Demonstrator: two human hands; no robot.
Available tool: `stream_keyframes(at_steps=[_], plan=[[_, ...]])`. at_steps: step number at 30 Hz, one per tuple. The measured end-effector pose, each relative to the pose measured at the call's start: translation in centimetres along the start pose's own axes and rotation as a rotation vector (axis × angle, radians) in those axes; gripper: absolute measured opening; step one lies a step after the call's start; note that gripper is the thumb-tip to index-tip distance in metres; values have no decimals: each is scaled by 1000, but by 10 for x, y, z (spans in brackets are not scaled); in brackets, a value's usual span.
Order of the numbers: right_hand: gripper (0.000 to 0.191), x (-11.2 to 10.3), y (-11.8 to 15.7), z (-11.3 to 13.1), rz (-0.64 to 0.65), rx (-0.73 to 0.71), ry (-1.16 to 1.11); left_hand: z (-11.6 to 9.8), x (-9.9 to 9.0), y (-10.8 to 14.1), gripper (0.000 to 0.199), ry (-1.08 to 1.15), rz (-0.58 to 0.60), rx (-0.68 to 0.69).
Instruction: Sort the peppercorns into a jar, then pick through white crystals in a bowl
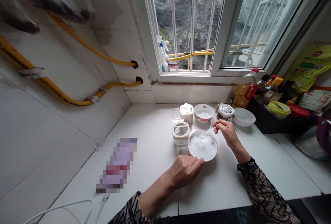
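A bowl of white granular stuff [202,147] stands on the white tiled counter. My left hand [186,169] grips its near rim, with thumb and fingers pressed together. My right hand [224,130] pinches the handle of a white spoon [204,134], whose tip lies in the white stuff near the bowl's far side. Just left of the bowl is a clear jar with a white lid [180,133]. Behind it stands another white-topped jar [186,112] with its clear lid raised. A flowered bowl [204,113] holding a white spoon sits behind the filled bowl.
A dark-filled jar [224,112] and a white bowl [243,117] stand at the back right. Beyond them are an oil bottle [243,89] and a black box [266,120] of condiments. A blurred purple object [120,165] with a white cable lies left. A pot stands far right.
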State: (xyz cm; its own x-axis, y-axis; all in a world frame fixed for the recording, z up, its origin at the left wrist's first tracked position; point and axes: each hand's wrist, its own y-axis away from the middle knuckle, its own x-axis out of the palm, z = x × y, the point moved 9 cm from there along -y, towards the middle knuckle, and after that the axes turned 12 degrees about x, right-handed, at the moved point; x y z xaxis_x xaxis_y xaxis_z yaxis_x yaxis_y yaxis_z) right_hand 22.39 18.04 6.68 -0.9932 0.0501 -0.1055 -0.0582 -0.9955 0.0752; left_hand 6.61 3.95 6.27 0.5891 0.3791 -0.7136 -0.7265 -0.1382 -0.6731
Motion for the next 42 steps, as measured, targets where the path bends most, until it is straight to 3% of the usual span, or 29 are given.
stream_keyframes(at_steps=[6,11,15,20,22,25,29,34,38,42], plan=[[12,6,-2,-8,44,64,-122,0,3,1,27,1,17,-4],[18,32,8,-1,122,-22,-136,0,2,0,28,-5,10,-5],[17,56,29,21,119,-295,34,0,1,-1,27,-19,2,-5],[21,89,63,43,95,-815,540,-1,-2,-2,30,-21,-40,8],[23,94,68,45,94,-917,628,-1,-2,-2,31,-22,-43,10],[21,77,64,51,20,-857,537,0,-1,-2,29,-21,-26,8],[18,46,49,50,-29,-617,365,0,1,-1,27,-25,-3,0],[17,22,36,43,-39,-496,399,0,4,1,26,-5,30,-10],[19,16,32,40,-83,-529,538,0,3,1,25,-4,31,-8],[19,27,30,31,-44,-526,621,0,2,0,25,-14,20,0]])
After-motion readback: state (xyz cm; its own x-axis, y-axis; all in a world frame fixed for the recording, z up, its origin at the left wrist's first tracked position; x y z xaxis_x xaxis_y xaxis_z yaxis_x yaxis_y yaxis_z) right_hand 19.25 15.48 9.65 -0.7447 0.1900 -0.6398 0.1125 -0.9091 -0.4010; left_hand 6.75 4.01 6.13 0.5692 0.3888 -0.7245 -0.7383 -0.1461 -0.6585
